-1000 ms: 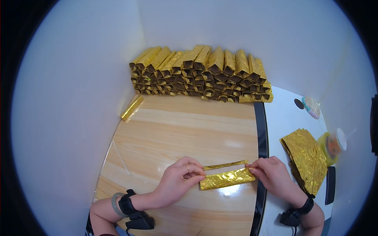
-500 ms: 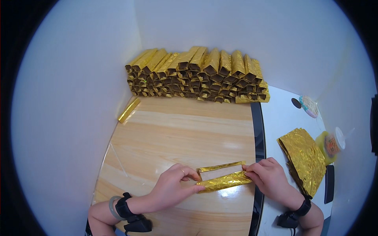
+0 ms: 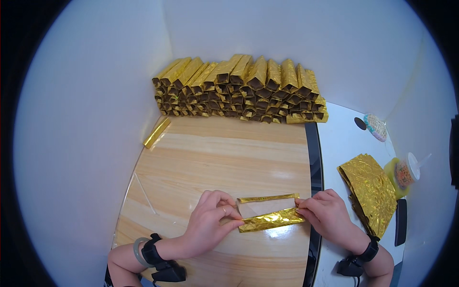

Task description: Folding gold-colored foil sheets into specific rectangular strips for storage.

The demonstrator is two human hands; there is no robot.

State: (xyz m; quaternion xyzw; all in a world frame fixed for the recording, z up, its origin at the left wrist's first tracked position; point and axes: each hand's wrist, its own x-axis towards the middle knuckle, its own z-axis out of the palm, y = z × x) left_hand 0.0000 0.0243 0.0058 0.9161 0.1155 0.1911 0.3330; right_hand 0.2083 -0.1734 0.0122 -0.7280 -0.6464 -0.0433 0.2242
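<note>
A sheet of gold foil paper (image 3: 272, 220) lies in front of me, its near and far long edges folded over so that a pale strip shows between them. At its left end, my left hand (image 3: 210, 217) pinches the near fold between thumb and index finger; a ring is on one finger. My right hand (image 3: 325, 213) pinches the right end of the same fold, fingertips closed together. Both wrists wear black straps with a small black device, and a pale bangle (image 3: 137, 251) circles the left wrist.
Many gold paper tubes (image 3: 239, 91) are stacked along the back wall. A single gold roll (image 3: 157, 133) rests by the left wall. At right, gold sheets (image 3: 370, 196) lie on a white surface near a lidded cup (image 3: 406, 172) and a woven pad (image 3: 375, 126). A dark strip (image 3: 314, 158) borders the wooden tabletop.
My left hand has shifted slightly up and left, its fingers more curled at the paper's left end. The right hand stays at the right end with almost no movement.
</note>
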